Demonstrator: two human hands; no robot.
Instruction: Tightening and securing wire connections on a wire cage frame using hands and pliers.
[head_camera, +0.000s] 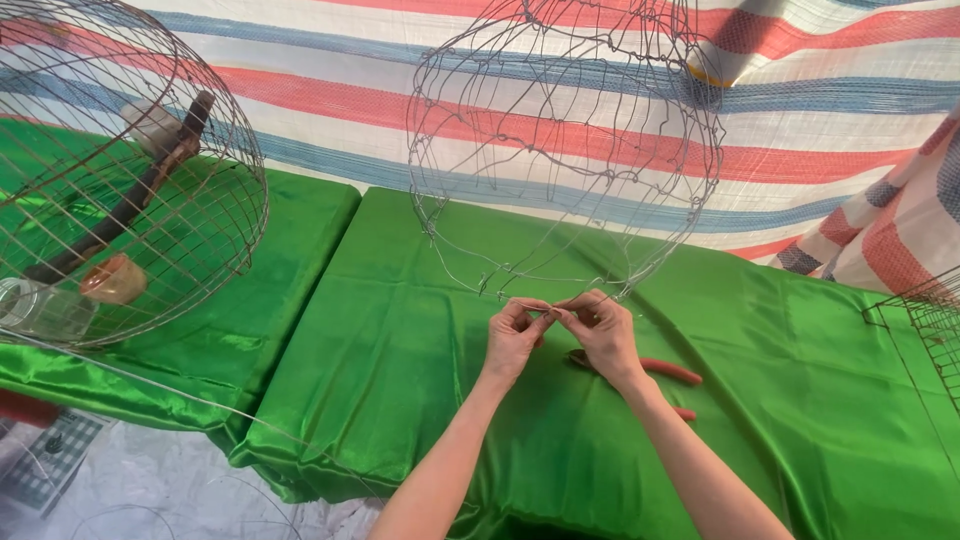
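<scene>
Green satin table (420, 330) | left hand (513, 335), right hand (602, 330): fingertips pinched together on thin wire (535, 306), lying left-right | wire cage frame (565, 140) hanging above, opening downward | red-handled pliers (668, 372) beneath right wrist

Left hand (513, 335), right hand (603, 335) pinch thin wire (548, 308) under wire frame (565, 150); green cloth (400, 330) below.

Two bare hands up front, left hand (513, 335) and right hand (603, 335), one fine wire (535, 306) pinched between the grips. One unfinished wire dome (565, 150) overhead. One finished round cage (110, 170) on the left, with one wooden perch (130, 200), one small tan cup (113, 278) and one clear plastic container (40, 310) inside. One pair of red-handled pliers (665, 372). Two green-draped desks: left desk (290, 230), right desk (420, 300). One more cage edge (925, 320) at far right.
</scene>
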